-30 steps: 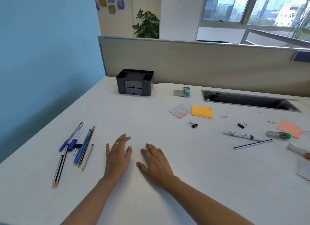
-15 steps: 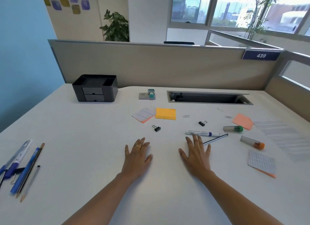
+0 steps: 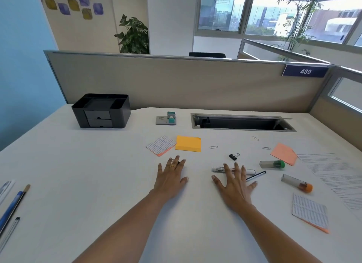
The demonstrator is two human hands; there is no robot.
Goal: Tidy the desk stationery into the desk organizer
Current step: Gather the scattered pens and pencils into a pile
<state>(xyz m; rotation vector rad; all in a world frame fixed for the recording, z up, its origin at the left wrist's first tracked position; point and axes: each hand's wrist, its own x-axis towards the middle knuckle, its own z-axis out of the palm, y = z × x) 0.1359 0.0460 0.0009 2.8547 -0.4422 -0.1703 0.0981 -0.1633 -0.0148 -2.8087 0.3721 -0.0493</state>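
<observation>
Head view, forward-down over desk (image 3: 82, 184)

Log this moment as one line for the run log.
stage: nothing picked up | left hand: open, flat on desk | right hand: open, fingers over white marker | desk organizer: back left, no stationery visible inside

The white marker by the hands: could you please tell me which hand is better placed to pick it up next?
Probably the right. The right hand lies flat and open, its fingers already over the marker, while the left hand rests apart from it, off to the left.
</observation>
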